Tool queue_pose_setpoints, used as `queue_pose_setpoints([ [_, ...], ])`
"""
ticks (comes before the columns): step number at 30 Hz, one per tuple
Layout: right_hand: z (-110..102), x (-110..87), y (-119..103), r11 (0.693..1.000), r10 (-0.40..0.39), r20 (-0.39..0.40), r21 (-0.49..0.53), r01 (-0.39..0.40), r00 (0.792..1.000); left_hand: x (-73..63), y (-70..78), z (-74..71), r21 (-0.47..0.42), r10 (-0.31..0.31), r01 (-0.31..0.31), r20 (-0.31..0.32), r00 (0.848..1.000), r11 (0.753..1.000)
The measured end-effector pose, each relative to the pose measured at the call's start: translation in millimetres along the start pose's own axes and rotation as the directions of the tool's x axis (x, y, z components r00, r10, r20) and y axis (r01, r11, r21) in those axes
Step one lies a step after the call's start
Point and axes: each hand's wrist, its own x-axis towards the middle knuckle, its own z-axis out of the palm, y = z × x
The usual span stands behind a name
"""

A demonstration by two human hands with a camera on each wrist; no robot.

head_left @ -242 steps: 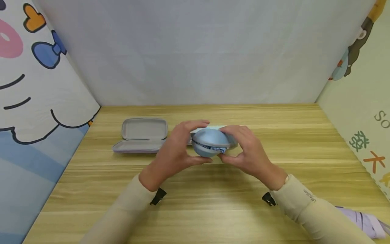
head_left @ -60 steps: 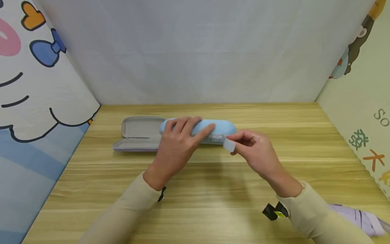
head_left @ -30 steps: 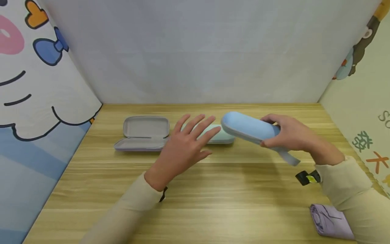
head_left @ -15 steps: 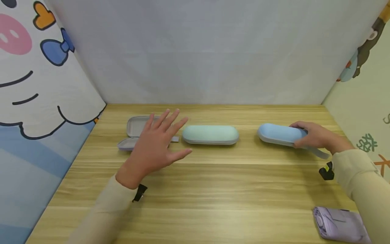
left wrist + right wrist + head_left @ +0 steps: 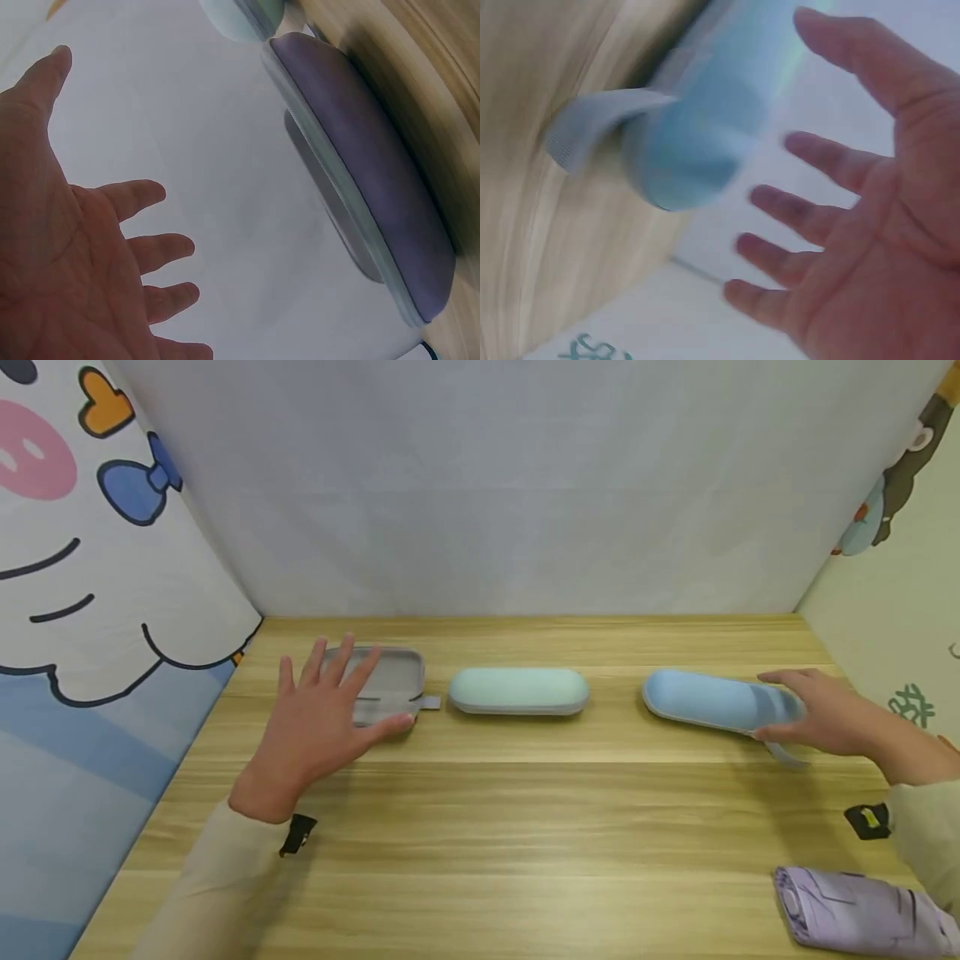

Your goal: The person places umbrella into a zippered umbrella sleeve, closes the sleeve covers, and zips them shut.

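A light blue zippered glasses case [image 5: 705, 697] lies closed on the right, with a pale strap hanging from its right end. Around that end, my right hand [image 5: 832, 714] has spread fingers; the right wrist view shows them apart from the blurred blue case [image 5: 712, 127]. At the left, my left hand [image 5: 307, 735] is held up with fingers spread, holding nothing, and covers part of an opened case with grey lining [image 5: 397, 677]. The left wrist view shows that case's purple outside [image 5: 367, 165], apart from the palm. A closed mint green case [image 5: 519, 691] lies between the two.
A rolled lilac fabric bundle [image 5: 855, 906], resembling a folded umbrella, lies at the front right. The wooden table [image 5: 510, 827] meets a white backdrop [image 5: 510, 493] behind, with printed cartoon panels on both sides. A small tab [image 5: 431, 702] sticks out beside the opened case.
The blue case was closed in front of the mint case, carried right in my right hand, set down and released. My left hand has moved left off the cases and stays spread.
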Motion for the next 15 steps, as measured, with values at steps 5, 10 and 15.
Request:
queue_pose_setpoints([
  [5, 11.4, -54.5, -5.2, 0.999, -0.015, -0.050, -0.044, 0.012, 0.999, 0.2, -4.2, 0.7, 0.025, 0.007, -0.007, 0.001, 1.000, 1.000],
  [10, 40.6, -101.1, 16.1, 0.987, -0.151, -0.092, -0.064, 0.146, 0.984, -0.5, -9.3, 2.9, 0.019, 0.012, -0.012, -0.008, 1.000, 1.000],
  [15, 71.9, -131.7, 61.4, 0.954, -0.291, -0.018, -0.075, 0.289, 0.956, -3.0, -13.5, 5.6, 0.007, 0.018, -0.018, -0.018, 1.000, 1.000],
])
